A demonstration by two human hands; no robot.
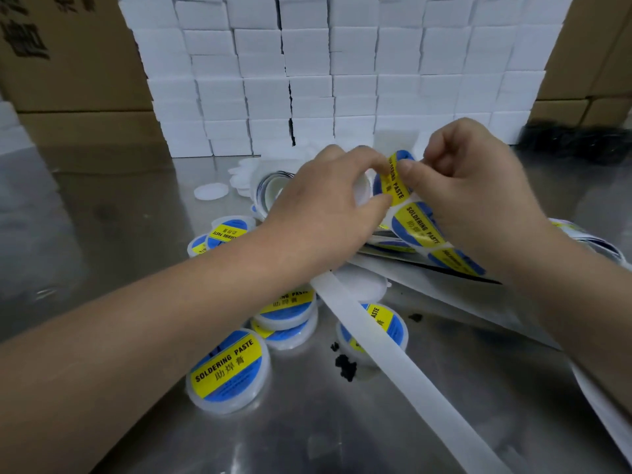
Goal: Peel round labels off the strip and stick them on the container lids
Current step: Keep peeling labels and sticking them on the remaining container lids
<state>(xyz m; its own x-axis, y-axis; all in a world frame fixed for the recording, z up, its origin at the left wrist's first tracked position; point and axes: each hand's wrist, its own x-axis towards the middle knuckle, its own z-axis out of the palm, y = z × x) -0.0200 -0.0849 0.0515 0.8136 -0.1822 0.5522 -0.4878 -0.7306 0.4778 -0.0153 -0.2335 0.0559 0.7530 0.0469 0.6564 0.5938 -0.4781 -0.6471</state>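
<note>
Round label [396, 181], blue with a yellow band reading SOLDERING PASTE, up off the table at mid-scene, curled on edge at the far end of the label strip [422, 230]. Pinched at its left edge between thumb and forefinger of the left hand [328, 206], at its right edge between thumb and forefinger of the right hand [473, 193]. Remaining fingers of both curled in loosely. Cannot tell whether free of the backing. From there, more labels in a row toward the near right, under the right palm.

Just behind the left fingertips, a white round piece [362, 191], mostly hidden. Slanting from under the left wrist to the near right: bare backing tape [420, 395], white, lying across an unlabelled container [366, 285] and the container under the tape [390, 328], which is labelled. Black crumbs [345, 366] just beside the tape.

At near left, the near-left container [227, 371], flat, label up. Between it and the tape, stacked containers [287, 311], labelled. Left of the left forearm, far-left containers [227, 230], overlapping. Farther off, a plain white lid [211, 192] lying flat.

All on a shiny metal table [102, 234]. Along the far side, a wall of white blocks [342, 80], with cardboard boxes [68, 63] at both ends.

Forearms bare, reaching in from the near corners and meeting at the label. Both hands back-up, right wrist bent over the strip.
</note>
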